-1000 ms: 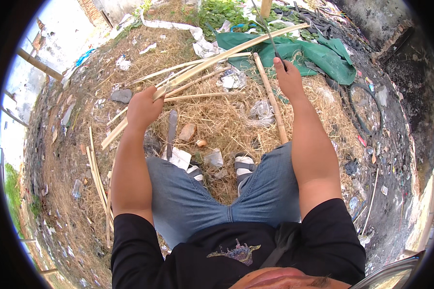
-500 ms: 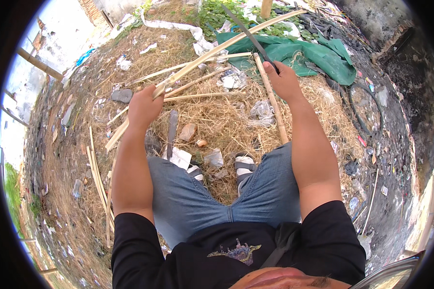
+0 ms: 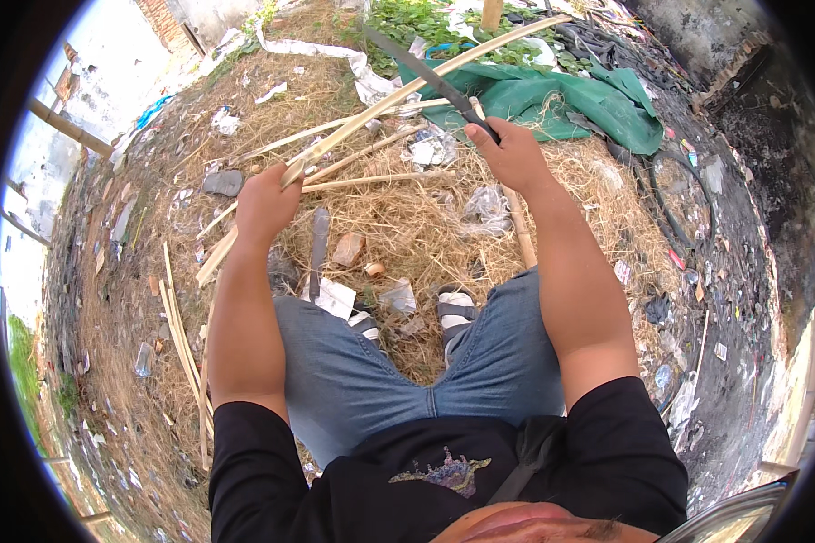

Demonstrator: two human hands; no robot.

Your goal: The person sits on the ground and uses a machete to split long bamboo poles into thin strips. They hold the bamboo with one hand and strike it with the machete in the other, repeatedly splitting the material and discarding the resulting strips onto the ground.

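Note:
My left hand [image 3: 267, 201] is closed round a long pale bamboo strip [image 3: 371, 107], which slants from beside my left forearm up to the far right. In my right hand [image 3: 513, 156] is the dark handle of a machete [image 3: 430, 76]. Its long blade points up and to the left, crossing the bamboo strip in the view; whether they touch I cannot tell. Thinner bamboo strips [image 3: 380, 181] lie on the straw beyond my left hand. Below my right hand a round bamboo pole [image 3: 521, 226] runs toward my right knee. A second dark flat blade [image 3: 320, 240] lies between my legs.
A crumpled green tarp [image 3: 561, 101] lies at the far right, near a black hose loop [image 3: 702, 237]. More split bamboo strips [image 3: 181, 335] rest beside my left thigh. Brick pieces [image 3: 349, 249] and plastic scraps [image 3: 487, 206] litter the straw. A sooty wall [image 3: 770, 136] stands at the right.
My right hand has shifted slightly left, and the machete has swung left, its blade tilting lower across the bamboo strip. My left hand keeps its grip almost in place.

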